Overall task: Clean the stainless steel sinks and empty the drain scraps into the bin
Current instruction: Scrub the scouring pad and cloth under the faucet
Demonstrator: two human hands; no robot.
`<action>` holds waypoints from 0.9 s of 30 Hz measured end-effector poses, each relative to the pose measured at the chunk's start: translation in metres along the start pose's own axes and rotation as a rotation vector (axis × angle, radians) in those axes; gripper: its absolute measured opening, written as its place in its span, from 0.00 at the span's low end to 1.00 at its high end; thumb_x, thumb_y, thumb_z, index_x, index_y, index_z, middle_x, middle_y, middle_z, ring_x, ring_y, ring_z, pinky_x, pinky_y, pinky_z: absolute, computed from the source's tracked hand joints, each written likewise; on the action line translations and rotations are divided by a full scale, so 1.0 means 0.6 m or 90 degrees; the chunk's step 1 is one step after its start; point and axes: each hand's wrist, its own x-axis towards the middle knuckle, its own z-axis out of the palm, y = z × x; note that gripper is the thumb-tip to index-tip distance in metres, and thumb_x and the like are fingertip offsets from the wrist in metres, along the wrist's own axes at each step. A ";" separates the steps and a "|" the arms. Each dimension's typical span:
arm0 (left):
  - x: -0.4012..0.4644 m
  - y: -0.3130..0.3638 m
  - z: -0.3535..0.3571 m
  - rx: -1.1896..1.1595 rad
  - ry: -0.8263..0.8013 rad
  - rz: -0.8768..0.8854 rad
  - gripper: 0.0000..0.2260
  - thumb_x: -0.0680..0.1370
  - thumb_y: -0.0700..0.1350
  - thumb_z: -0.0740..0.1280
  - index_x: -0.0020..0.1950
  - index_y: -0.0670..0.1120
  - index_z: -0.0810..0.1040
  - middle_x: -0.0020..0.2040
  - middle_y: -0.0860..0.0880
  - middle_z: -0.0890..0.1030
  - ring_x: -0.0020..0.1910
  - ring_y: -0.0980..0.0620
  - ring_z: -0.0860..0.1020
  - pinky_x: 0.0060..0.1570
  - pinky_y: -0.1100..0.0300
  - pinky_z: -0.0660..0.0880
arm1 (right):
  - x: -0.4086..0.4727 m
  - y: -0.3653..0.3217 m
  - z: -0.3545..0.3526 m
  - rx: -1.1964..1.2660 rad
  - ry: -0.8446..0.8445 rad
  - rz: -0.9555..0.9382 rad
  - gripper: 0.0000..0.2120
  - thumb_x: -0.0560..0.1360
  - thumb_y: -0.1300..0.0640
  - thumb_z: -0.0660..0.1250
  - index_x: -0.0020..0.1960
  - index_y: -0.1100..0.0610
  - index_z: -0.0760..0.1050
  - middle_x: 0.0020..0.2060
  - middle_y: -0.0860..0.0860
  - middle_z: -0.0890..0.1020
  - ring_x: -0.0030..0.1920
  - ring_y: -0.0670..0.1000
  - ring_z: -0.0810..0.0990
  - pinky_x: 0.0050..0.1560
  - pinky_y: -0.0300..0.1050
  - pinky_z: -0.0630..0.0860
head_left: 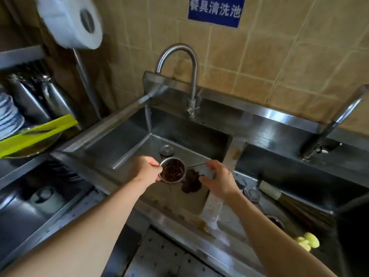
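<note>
I see a stainless steel sink (123,140) under tan wall tiles (279,56), its curved faucet (179,56) beyond my fingers. My left hand (142,169) grips the round perforated drain strainer (172,169), dark scraps inside. My right hand (218,179) hovers beside it, fingers loosely curled, above a dark clump (190,183).

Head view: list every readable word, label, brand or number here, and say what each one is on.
"餐具清洗池": white characters on the blue sign on the tiled wall above the faucet; its top edge is cut off by the frame.
No other text is visible: none can be made out on the sinks, strainer, paper roll or plates.
</note>
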 end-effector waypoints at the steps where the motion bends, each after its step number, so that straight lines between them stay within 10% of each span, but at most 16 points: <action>1: 0.020 0.002 -0.004 0.006 0.003 -0.003 0.10 0.75 0.35 0.69 0.35 0.46 0.76 0.29 0.46 0.79 0.27 0.53 0.77 0.28 0.63 0.76 | 0.022 -0.005 0.009 0.009 -0.004 0.005 0.28 0.74 0.55 0.70 0.72 0.54 0.66 0.67 0.51 0.71 0.66 0.50 0.70 0.63 0.40 0.67; 17: 0.278 -0.007 0.004 0.043 -0.051 -0.054 0.09 0.74 0.36 0.69 0.36 0.46 0.77 0.30 0.47 0.79 0.27 0.54 0.78 0.36 0.59 0.79 | 0.219 -0.045 0.096 0.030 -0.057 0.100 0.26 0.76 0.59 0.67 0.72 0.54 0.65 0.67 0.50 0.71 0.48 0.42 0.71 0.47 0.30 0.67; 27: 0.430 -0.044 0.052 0.144 -0.175 -0.027 0.11 0.74 0.35 0.70 0.33 0.46 0.75 0.26 0.48 0.77 0.26 0.53 0.76 0.34 0.60 0.75 | 0.263 -0.045 0.171 0.047 0.022 0.251 0.25 0.76 0.57 0.68 0.71 0.53 0.66 0.66 0.51 0.72 0.60 0.47 0.73 0.55 0.37 0.69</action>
